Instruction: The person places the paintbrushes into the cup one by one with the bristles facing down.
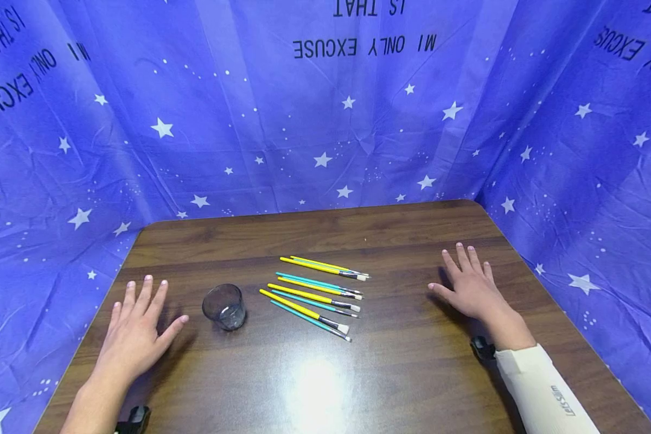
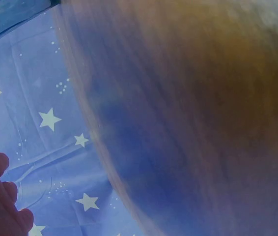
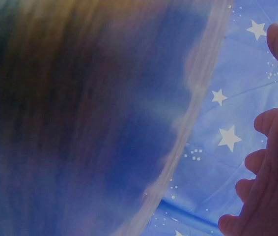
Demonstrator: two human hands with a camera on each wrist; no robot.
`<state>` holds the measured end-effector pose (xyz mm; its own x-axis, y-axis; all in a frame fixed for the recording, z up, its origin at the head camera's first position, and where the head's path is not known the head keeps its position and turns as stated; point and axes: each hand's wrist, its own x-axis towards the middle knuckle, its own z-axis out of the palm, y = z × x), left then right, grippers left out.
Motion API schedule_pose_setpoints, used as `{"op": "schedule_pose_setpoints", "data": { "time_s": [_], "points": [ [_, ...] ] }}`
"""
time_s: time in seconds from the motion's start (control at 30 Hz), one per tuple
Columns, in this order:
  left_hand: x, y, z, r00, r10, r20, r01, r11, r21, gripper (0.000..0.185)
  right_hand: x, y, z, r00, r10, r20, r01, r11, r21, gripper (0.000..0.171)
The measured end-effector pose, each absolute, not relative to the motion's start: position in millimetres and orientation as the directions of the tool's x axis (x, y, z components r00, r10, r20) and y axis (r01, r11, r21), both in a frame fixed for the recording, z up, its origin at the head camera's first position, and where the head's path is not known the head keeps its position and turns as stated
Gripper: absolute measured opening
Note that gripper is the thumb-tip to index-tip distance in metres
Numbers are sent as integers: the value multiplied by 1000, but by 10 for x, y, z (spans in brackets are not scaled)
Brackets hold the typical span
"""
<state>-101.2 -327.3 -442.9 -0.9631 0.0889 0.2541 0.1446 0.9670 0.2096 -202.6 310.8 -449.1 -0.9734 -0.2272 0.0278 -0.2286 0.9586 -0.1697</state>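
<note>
My left hand (image 1: 134, 331) is spread palm down over the left side of the table, fingers straight and thumb out, holding nothing. Just right of its thumb stands a dark, see-through glass cup (image 1: 225, 307), upright. Several paintbrushes lie side by side mid-table, some with yellow handles (image 1: 290, 304) and some with teal handles (image 1: 309, 281); their pale bristles point right. Well to the right of them my right hand (image 1: 471, 288) is also spread palm down, with nothing in it. Whether either hand touches the tabletop, I cannot tell. Both wrist views show fingertips at the frame's edge.
The brown wooden table (image 1: 401, 374) has rounded far corners and a bright light reflection near its front. Blue curtains (image 1: 282, 144) with white stars and upside-down lettering hang behind it and along both sides. Each wrist carries a black strap device (image 1: 483, 348).
</note>
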Motion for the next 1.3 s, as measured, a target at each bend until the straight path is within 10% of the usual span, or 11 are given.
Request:
{"op": "schedule_pose_setpoints", "data": {
  "time_s": [0.37,0.67,1.3],
  "points": [
    [-1009,-3254,-4442,-961,93,259,157,959,236,84,-2015,3102,-4464,-973,-226,41,-229,959,-168,91],
    [-998,-3032,-4446,-898,131,420,353,784,511,84,-2105,3013,-4497,-959,-281,48,-284,934,-217,86],
    [-1156,-2698,-4579,-960,95,262,279,390,878,75,-2232,2829,-4537,-942,-333,44,-333,909,-249,83]
  ]
}}
